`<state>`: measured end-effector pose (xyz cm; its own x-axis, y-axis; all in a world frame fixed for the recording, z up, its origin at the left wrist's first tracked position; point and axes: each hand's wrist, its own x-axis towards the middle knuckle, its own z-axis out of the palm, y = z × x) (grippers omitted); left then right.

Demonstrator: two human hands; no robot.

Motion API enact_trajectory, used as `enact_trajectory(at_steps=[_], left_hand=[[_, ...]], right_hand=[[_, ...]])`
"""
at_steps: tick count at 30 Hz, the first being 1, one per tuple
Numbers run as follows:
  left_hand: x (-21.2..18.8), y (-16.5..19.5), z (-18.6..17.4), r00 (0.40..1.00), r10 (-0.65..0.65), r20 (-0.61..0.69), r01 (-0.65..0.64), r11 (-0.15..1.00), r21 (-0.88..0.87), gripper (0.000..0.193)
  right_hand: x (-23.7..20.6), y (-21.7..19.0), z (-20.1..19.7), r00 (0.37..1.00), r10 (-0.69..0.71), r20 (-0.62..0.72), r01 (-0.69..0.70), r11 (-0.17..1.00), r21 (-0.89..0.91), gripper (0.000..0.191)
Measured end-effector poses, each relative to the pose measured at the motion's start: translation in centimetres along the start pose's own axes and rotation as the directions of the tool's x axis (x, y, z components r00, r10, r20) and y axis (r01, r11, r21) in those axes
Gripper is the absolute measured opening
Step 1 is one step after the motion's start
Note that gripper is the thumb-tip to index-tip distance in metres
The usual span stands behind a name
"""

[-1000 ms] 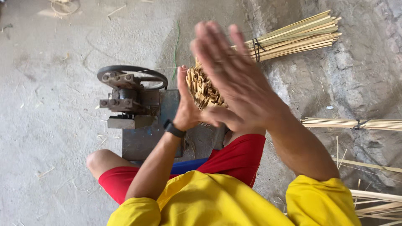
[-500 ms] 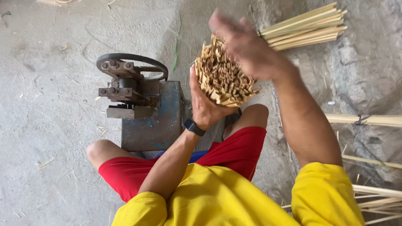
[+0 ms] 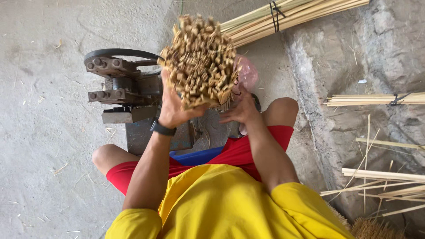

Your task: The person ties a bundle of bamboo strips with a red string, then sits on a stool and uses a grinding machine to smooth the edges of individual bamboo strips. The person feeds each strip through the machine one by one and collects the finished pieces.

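Above the machine (image 3: 133, 95), we grip the stick bundle (image 3: 199, 59) upright in our left hand (image 3: 175, 108), fingers wrapped round it, while our right hand (image 3: 241, 110) hovers open-fingered just beside its lower end.

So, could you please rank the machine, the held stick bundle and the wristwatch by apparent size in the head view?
1. machine
2. stick bundle, nearer the camera, so possibly flattered
3. wristwatch
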<state>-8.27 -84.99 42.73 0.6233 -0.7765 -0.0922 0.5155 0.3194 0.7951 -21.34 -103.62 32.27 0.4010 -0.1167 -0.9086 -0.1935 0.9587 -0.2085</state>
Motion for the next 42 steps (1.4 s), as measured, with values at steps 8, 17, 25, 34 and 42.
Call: enact_trajectory(at_steps=[8,17,25,34,42], left_hand=[[-3.8,-1.4,-3.7,0.954,-0.298,-0.039,0.267,0.9,-0.343,0.082],[-1.2,-6.1,-5.3,0.563,-0.818,-0.12,0.826,0.556,0.091,0.059],[-2.1,-7.2,-5.6,0.382,-0.923,-0.039,0.924,0.382,-0.013,0.043],[-3.1,4.1,0.0,0.818,-0.573,-0.045,0.328,0.401,0.855,0.145],[-0.6,10.9,9.3,0.877,-0.424,0.225,-0.123,0.254,0.959,0.149]], right_hand=[[4.5,4.3,0.4,0.783,-0.231,0.578,-0.023,0.917,0.397,0.075],[3.2,8.4,-2.3,0.861,-0.175,0.478,0.008,0.944,0.33,0.059],[2.9,9.9,-4.8,0.82,-0.31,0.48,0.116,0.913,0.392,0.05],[-4.6,5.6,-0.5,0.571,-0.784,0.244,0.697,0.62,0.361,0.043],[-10.6,-2.2,-0.8,0.185,-0.981,0.057,0.959,0.193,0.208,0.058]])
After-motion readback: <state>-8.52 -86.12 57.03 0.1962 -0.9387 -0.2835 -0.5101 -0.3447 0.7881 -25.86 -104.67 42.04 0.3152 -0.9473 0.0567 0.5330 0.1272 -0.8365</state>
